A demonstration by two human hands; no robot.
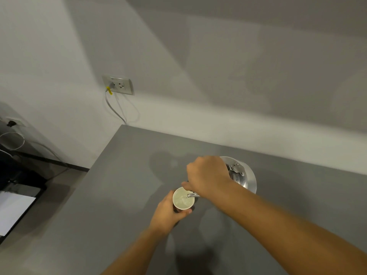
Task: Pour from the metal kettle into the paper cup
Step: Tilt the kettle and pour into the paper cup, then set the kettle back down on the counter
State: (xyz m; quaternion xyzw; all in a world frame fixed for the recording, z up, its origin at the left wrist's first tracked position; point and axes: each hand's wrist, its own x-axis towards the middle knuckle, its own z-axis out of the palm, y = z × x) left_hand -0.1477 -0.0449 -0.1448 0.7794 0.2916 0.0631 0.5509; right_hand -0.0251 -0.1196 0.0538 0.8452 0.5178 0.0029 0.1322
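Observation:
A shiny metal kettle [245, 176] is held tilted above the grey table [123, 195], its thin spout [193, 195] reaching over the rim of the paper cup [183, 198]. My right hand [206, 175] is closed around the kettle's handle and hides most of it. The cup's white inside holds pale liquid, and a stream runs in from the spout. My left hand [167, 212] wraps the cup's side from the near left, holding it upright on the table.
A white wall stands behind the table, with a socket [117, 85] and a plugged-in grey cable [116, 108] hanging down. At the left, beyond the table's edge, lie a dark device [17, 203] and coiled white wires [12, 140].

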